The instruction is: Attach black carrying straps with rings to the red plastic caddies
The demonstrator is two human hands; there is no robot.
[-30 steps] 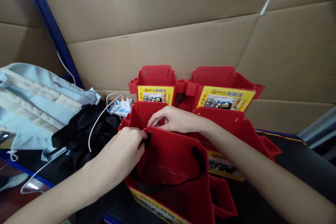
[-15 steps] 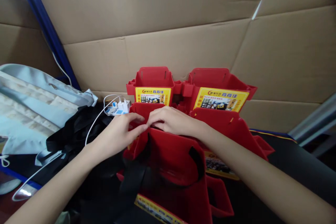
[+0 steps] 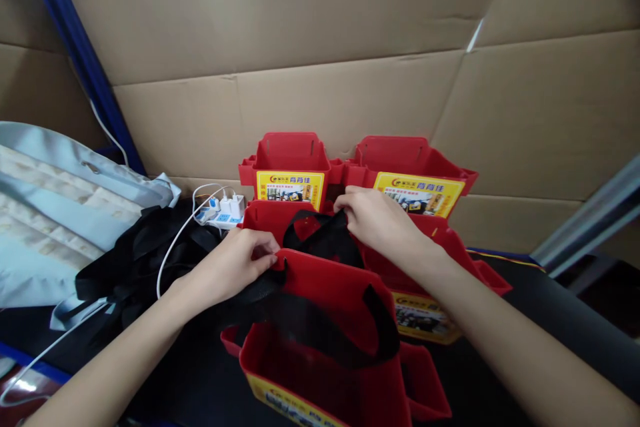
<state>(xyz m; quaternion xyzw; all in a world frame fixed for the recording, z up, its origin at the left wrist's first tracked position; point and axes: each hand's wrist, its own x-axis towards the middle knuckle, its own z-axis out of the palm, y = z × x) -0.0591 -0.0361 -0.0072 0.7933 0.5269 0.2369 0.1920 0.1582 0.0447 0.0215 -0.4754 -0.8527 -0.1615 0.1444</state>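
Nearest me stands a red plastic box (image 3: pixel 325 280) with a tall back panel, a side pocket and a yellow label. A black strap (image 3: pixel 320 327) loops across its front, passing through slots in the panel. My left hand (image 3: pixel 235 260) is closed at the panel's upper left corner, thumb and fingers around the edge beside the slot. Behind the panel, more black webbing (image 3: pixel 333 237) rises in a loop. My right hand (image 3: pixel 383 217) pinches this webbing at its upper end, above the boxes. Fingertips of both hands are partly hidden.
Several more red boxes (image 3: pixel 293 151) with yellow labels stand behind, against a cardboard wall (image 3: pixel 325 100). To the left are a white power strip (image 3: pixel 225 217) with chargers, a white cable (image 3: pixel 167 253), a heap of black straps (image 3: pixel 135 260) and a light blue backpack (image 3: pixel 75 180).
My right hand has moved right and slightly up from beside my left hand, drawing the black webbing up behind the panel. The strap in front has shifted across the box.
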